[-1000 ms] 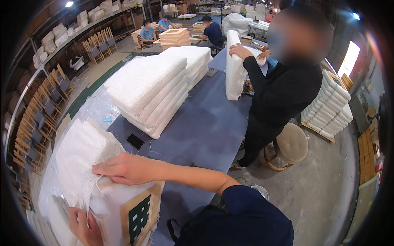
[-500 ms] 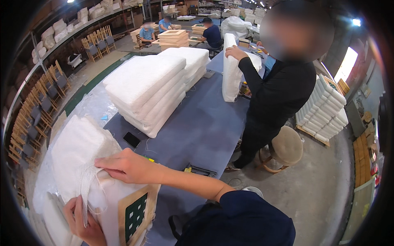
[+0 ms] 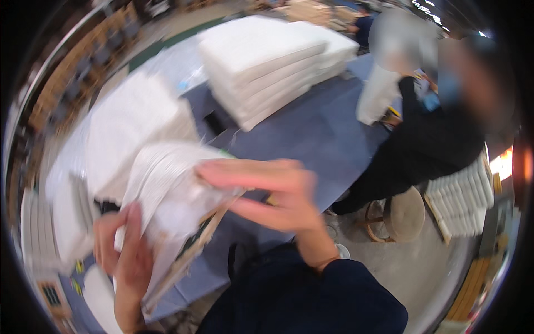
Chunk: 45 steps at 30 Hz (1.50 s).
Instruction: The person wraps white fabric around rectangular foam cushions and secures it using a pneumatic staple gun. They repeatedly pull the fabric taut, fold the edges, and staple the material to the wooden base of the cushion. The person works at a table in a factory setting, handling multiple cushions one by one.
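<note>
A white fabric-covered seat cushion (image 3: 186,209) is tilted in front of me, its wooden board with dark webbing (image 3: 194,236) turned almost edge-on. Loose white woven fabric (image 3: 158,164) folds over its top. At the cushion's left side, my left hand (image 3: 125,253) is closed with thumb and fingers on the fabric edge. My right hand (image 3: 272,189) straddles the right corner, fingers above and thumb lower by the board; it is smeared by motion but seems to grip the cushion. Behind it lies another white cushion (image 3: 130,122).
Stacked white cushions (image 3: 261,50) stand on the blue-grey table (image 3: 295,122), with a black phone (image 3: 214,122) beside them. Across the table, a person in black (image 3: 434,145) handles an upright white cushion (image 3: 375,94). A round stool (image 3: 405,214) stands at right, before more stacked cushions (image 3: 464,195).
The cushion has tilted, so its webbed board shows less. My right hand has shifted from the fabric strip to the right corner. The whole view has swung left and down.
</note>
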Motion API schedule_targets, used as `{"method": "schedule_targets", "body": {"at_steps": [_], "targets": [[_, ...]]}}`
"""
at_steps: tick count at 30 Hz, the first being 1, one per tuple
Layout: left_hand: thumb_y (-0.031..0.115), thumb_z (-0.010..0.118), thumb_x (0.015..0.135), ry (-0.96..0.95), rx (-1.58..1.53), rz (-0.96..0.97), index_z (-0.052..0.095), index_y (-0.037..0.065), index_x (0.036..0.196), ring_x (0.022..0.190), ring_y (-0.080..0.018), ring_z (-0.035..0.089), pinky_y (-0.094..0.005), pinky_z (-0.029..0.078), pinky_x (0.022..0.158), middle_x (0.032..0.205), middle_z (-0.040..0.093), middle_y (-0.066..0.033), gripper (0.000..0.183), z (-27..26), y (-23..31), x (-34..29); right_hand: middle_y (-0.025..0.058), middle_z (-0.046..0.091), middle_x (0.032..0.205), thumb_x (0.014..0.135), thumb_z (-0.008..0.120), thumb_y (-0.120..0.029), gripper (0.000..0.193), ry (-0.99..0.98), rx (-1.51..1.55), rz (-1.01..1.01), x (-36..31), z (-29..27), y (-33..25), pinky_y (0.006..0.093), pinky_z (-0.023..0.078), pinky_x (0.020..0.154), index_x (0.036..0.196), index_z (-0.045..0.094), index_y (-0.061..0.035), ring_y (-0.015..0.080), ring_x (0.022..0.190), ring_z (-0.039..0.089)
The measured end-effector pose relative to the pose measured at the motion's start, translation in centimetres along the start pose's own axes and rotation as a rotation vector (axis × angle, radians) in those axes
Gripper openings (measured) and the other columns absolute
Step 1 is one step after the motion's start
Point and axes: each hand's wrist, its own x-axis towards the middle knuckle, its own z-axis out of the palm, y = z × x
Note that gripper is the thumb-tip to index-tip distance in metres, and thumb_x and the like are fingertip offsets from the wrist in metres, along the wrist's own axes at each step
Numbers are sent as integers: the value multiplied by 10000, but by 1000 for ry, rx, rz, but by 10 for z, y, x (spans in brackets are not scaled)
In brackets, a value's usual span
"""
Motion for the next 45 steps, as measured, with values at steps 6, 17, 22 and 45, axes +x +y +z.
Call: {"method": "schedule_targets", "body": {"at_steps": [6, 17, 22, 45], "targets": [[-89, 649, 682, 62, 6, 24, 741, -65, 1125, 790, -311, 639, -387, 539, 680, 956, 674, -155, 453, 6, 8, 15, 189, 757, 1058, 951, 619, -44, 158, -660, 972, -524, -53, -64, -99, 437, 599, 847, 1039, 730, 26, 375, 940, 746], [170, 729, 949, 39, 17, -90, 742, 50, 1260, 907, -337, 682, -421, 553, 828, 1060, 712, -162, 334, 3, -28, -3, 197, 751, 1033, 958, 629, -75, 160, -777, 804, -588, -51, -80, -118, 445, 595, 818, 1028, 731, 25, 371, 917, 742], [58, 687, 903, 72, 165, -86, 732, 30, 1255, 837, -309, 641, -403, 526, 755, 1008, 672, -153, 355, -3, -30, -9, 201, 748, 1021, 961, 633, -89, 163, -788, 797, -598, -47, -72, -108, 448, 593, 804, 1023, 731, 25, 370, 907, 740], [-165, 576, 846, 62, -28, -67, 681, -31, 1303, 834, -309, 595, -371, 453, 693, 987, 638, -182, 488, -10, -19, -4, 218, 734, 967, 976, 652, -154, 197, -864, 851, -500, -31, -29, -93, 464, 585, 743, 1000, 734, 24, 363, 859, 731]]}}
